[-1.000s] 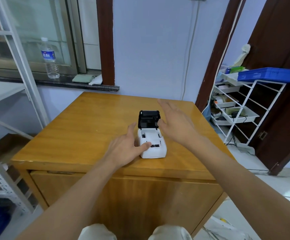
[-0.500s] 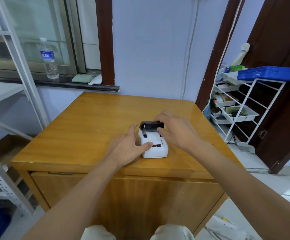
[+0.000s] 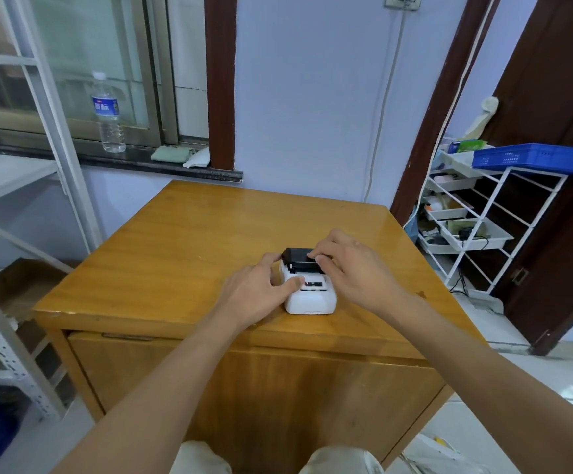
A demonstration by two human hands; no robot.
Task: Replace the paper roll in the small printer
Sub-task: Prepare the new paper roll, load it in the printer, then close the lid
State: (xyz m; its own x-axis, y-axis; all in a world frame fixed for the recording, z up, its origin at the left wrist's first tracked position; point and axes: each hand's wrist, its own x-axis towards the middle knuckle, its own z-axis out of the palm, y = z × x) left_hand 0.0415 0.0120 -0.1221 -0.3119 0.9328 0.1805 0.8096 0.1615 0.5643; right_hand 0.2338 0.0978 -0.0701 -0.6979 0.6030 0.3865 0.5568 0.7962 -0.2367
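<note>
A small white printer (image 3: 309, 299) with a black lid (image 3: 295, 256) sits near the front edge of a wooden table (image 3: 189, 241). The lid lies folded down over the printer's back half. My left hand (image 3: 257, 292) grips the printer's left side, thumb resting on its top. My right hand (image 3: 353, 268) rests its fingertips on the black lid from the right. No paper roll is in view; the printer's inside is hidden.
A water bottle (image 3: 107, 114) and a folded cloth (image 3: 170, 153) stand on the window sill behind the table. A white wire rack (image 3: 476, 220) with trays and a blue crate (image 3: 534, 157) stands at the right. Grey metal shelving (image 3: 11, 364) stands at the left.
The black lid stood upright a second ago; my right hand has come down onto it and folded it flat onto the printer. My left hand has stayed on the printer's side.
</note>
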